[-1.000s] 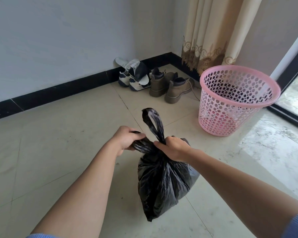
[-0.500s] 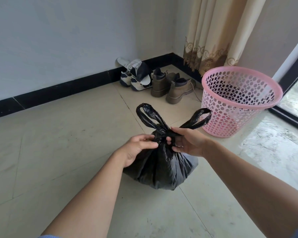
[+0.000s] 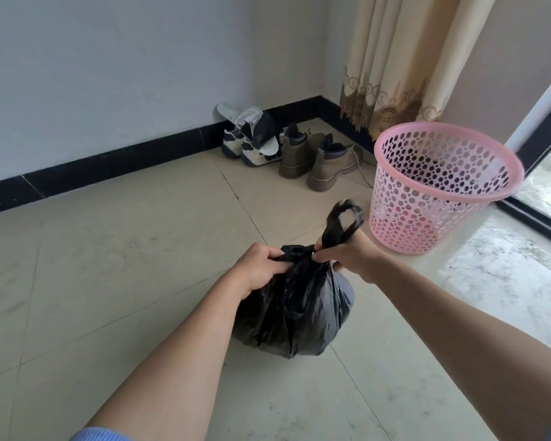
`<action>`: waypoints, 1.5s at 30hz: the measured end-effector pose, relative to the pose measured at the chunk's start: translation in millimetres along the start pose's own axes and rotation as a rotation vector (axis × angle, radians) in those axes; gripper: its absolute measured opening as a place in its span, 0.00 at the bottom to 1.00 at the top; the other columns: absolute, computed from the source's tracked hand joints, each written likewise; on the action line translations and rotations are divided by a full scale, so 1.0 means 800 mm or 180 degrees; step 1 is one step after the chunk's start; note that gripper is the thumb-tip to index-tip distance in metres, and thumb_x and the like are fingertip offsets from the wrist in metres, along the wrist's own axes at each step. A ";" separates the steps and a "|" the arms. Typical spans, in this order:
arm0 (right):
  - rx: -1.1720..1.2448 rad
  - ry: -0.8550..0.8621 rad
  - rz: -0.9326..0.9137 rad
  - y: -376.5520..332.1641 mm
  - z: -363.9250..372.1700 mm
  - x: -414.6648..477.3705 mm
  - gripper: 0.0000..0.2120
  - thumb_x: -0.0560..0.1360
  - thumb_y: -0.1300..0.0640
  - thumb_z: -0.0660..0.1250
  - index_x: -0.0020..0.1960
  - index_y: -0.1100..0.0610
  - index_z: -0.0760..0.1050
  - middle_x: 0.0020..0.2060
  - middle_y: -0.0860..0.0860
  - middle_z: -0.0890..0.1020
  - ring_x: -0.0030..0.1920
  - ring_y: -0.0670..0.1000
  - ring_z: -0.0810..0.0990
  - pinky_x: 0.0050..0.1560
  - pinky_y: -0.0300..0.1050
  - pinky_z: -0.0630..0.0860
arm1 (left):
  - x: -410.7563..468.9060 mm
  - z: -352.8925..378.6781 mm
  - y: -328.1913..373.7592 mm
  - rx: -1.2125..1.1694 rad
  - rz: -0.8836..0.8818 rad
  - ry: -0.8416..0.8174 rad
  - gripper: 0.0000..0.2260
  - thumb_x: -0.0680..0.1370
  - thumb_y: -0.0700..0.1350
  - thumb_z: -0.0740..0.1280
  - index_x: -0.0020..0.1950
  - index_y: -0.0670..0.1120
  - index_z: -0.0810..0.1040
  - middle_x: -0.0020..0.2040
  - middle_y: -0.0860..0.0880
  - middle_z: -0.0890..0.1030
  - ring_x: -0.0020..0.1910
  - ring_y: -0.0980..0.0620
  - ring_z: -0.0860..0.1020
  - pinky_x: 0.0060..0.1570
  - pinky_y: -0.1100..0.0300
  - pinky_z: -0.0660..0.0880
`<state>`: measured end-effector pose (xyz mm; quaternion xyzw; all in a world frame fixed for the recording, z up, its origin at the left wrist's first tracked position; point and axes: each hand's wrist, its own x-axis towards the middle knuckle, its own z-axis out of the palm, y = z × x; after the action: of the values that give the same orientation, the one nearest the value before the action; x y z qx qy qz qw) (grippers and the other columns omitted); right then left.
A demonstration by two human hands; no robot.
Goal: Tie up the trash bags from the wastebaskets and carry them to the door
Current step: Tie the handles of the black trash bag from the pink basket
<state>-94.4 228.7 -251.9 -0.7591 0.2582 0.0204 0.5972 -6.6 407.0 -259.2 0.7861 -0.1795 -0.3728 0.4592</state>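
Observation:
A full black trash bag (image 3: 295,308) rests on the tiled floor in front of me. My left hand (image 3: 260,267) grips the bunched plastic on the left side of the bag's neck. My right hand (image 3: 347,253) pinches the right side of the neck, and one black handle loop (image 3: 344,222) sticks up above its fingers. The two hands are pulled close together over a knot at the top of the bag. Behind the bag to the right stands a pink perforated wastebasket (image 3: 442,189) with no liner visible in it.
Brown boots (image 3: 315,160) and white sneakers (image 3: 252,144) are lined up along the black baseboard at the far wall. A beige curtain (image 3: 404,58) hangs in the corner. A dark sliding-door frame (image 3: 541,141) runs along the right, with wet floor beside it.
The bag came down from hanging in the air to rest on the floor. The two spread handle loops were drawn in; only one loop now stands up above my right hand.

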 end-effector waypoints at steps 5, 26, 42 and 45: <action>-0.1913 0.1201 -0.0854 0.010 0.013 0.005 0.06 0.68 0.60 0.68 0.40 0.56 0.71 0.35 0.56 0.80 0.37 0.61 0.75 0.36 0.49 0.73 | 0.001 0.005 0.014 0.0209 0.0130 -0.0220 0.04 0.74 0.40 0.71 0.47 0.47 0.84 0.44 0.45 0.85 0.44 0.48 0.82 0.55 0.55 0.77; 0.1311 0.1652 0.0729 0.039 -0.001 0.004 0.12 0.72 0.52 0.71 0.38 0.57 0.70 0.37 0.55 0.74 0.38 0.54 0.73 0.35 0.46 0.68 | 0.027 0.013 0.011 0.0585 0.0140 0.0936 0.04 0.74 0.43 0.67 0.47 0.45 0.81 0.43 0.52 0.79 0.46 0.51 0.76 0.48 0.59 0.71; 0.1953 0.1503 0.1268 0.058 -0.029 -0.005 0.09 0.78 0.58 0.64 0.41 0.60 0.74 0.34 0.55 0.77 0.30 0.50 0.74 0.28 0.42 0.64 | 0.046 0.091 -0.007 0.2719 0.0176 0.0665 0.13 0.72 0.37 0.65 0.53 0.50 0.80 0.51 0.47 0.79 0.44 0.46 0.74 0.41 0.56 0.68; 0.2163 0.1455 0.1319 0.058 -0.028 0.000 0.09 0.79 0.58 0.64 0.41 0.59 0.73 0.33 0.55 0.77 0.29 0.50 0.72 0.26 0.41 0.64 | 0.044 0.074 0.000 0.2408 0.0120 0.0691 0.04 0.71 0.40 0.64 0.41 0.47 0.79 0.38 0.47 0.76 0.38 0.45 0.72 0.37 0.59 0.65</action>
<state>-120.1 200.8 -286.9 -0.4375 0.5218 -0.1144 0.7234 -27.7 350.3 -291.6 0.9312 -0.2690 -0.1866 0.1602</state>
